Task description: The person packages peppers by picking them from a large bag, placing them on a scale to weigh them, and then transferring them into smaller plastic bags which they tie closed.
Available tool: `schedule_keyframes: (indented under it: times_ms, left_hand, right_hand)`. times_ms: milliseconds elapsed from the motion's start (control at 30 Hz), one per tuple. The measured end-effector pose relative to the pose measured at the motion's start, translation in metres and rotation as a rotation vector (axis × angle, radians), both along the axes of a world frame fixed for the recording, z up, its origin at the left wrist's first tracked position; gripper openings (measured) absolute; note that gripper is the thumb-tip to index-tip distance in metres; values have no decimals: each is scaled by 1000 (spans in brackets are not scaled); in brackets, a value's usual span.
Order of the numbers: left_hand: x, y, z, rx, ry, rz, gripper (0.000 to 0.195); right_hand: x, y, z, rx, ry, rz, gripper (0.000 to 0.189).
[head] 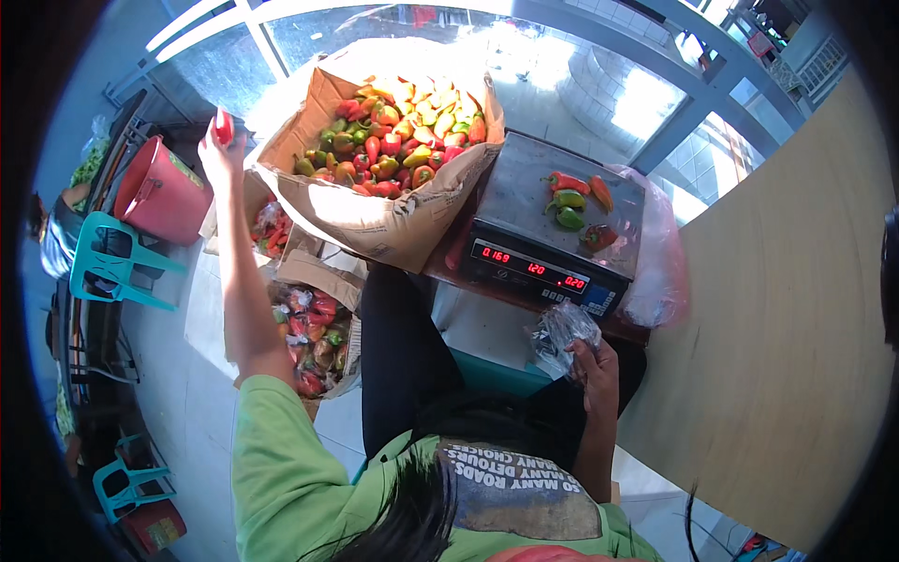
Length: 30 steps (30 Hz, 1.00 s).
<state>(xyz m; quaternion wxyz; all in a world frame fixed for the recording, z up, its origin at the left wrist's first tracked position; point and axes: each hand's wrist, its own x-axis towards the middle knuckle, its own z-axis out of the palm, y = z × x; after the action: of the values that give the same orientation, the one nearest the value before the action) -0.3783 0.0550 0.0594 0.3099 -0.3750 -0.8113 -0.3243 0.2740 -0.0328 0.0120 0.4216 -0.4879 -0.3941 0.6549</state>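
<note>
Stretched out to the far left, my left hand [223, 156] grips a red pepper [223, 126], level with the pink bucket and left of the big cardboard box [365, 228]. That box is full of red, green and yellow-green peppers [386, 144]. My right hand [595, 376] pinches a crumpled clear plastic bag [562, 336] in front of the digital weighing scale [513, 190]. Several peppers lie on the scale's metal plate, among them an orange pepper [600, 192], a green pepper [569, 218] and a dark red pepper [599, 237]. The scale's red display [530, 267] is lit.
Below my left arm, a smaller carton [351, 351] holds bagged peppers [316, 337]. The pink bucket [158, 190] and a turquoise plastic stool [116, 256] stand left. A pinkish plastic bag [660, 274] hangs beside the scale. A wooden board surface [779, 337] fills the right. Another person [60, 235] is partly visible far left.
</note>
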Motion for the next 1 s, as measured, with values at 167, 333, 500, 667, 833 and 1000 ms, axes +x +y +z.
schedule_keyframes:
  times_ms: [167, 333, 500, 667, 833, 1000]
  left_hand:
    - [67, -25, 4, -232, 53, 208, 49]
    - [250, -23, 30, 20, -466, -881, 30]
    - [382, -43, -33, -553, -653, -1432, 39]
    - [399, -60, -66, -822, -882, -1518, 48]
    - [397, -71, -80, -692, -1123, -1405, 38]
    - [409, -84, -98, -614, -1413, -1265, 29]
  right_hand:
    - [-20, 1, 6, 41, -181, 66, 15]
    - [-25, 3, 1, 296, -584, 275, 17]
    - [-43, 4, 19, 647, -803, 576, 9]
    - [-46, 4, 26, 845, -933, 815, 11]
    - [-43, 5, 23, 800, -874, 787, 14]
    - [-58, 0, 19, 827, -833, 892, 14]
